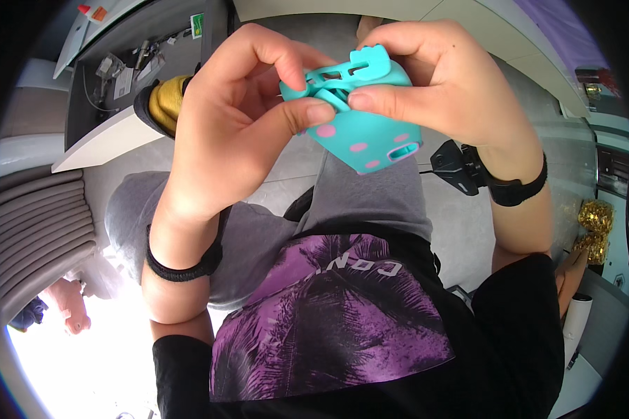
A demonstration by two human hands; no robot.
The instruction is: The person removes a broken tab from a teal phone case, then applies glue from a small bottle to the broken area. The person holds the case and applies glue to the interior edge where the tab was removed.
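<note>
Grey floor (461, 223) runs along both sides of the seated person's grey trousers (370, 199), bounded on the far side by a pale cabinet front (286, 8). At far left, an open drawer (108, 143) juts in, its near corner just left of the left hand (234, 115) in view; a yellow item (166, 105) sits at its edge. Both hands are clamped on a turquoise case (384, 129) with pink dots, held tilted in midair beyond the lap. The right hand (444, 80) curls behind it, thumb across the front; the left pinches its far left edge between thumb and forefinger. The thumb tips nearly meet beside an opening.
</note>
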